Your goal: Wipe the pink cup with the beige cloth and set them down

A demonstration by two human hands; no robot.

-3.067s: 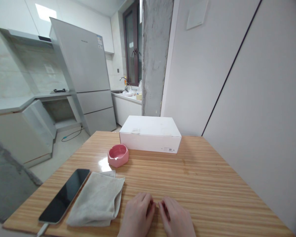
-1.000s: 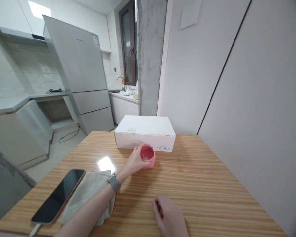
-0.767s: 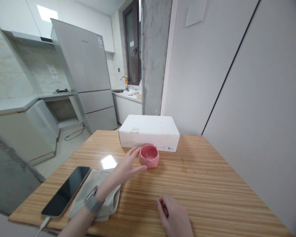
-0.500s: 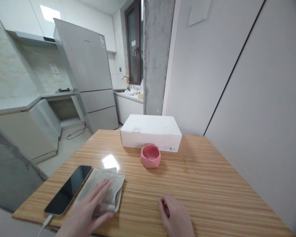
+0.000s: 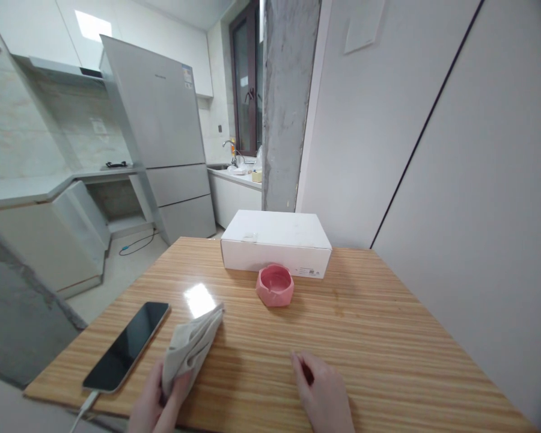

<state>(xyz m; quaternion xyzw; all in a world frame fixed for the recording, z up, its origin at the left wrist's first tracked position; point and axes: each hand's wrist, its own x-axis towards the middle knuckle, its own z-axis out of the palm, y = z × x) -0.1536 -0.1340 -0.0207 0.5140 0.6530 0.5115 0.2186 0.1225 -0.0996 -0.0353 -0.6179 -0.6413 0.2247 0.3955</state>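
Note:
A folded grey-beige cloth point(image 5: 193, 344) is gripped in my left hand point(image 5: 160, 394), thumb on one side and fingers on the other. It tilts up on edge above the table, and its lower end is hidden in the hand. My right hand point(image 5: 322, 388) rests on the tabletop with its fingers curled in. A small dark hollow shows between thumb and fingers, and I see nothing held there. Beyond the hands sits a pink faceted ashtray point(image 5: 275, 287), touched by neither one.
A black-screened phone point(image 5: 127, 346) with a white charging cable point(image 5: 86, 402) lies left of the cloth. Behind the ashtray stands a white box point(image 5: 277, 243). The wooden table point(image 5: 379, 337) meets a pale wall on the right. A fridge point(image 5: 155, 114) stands beyond.
My left hand, lying spread over the flat cloth before, has closed on it and lifted it off the table, tilting it on edge. My right hand has barely moved.

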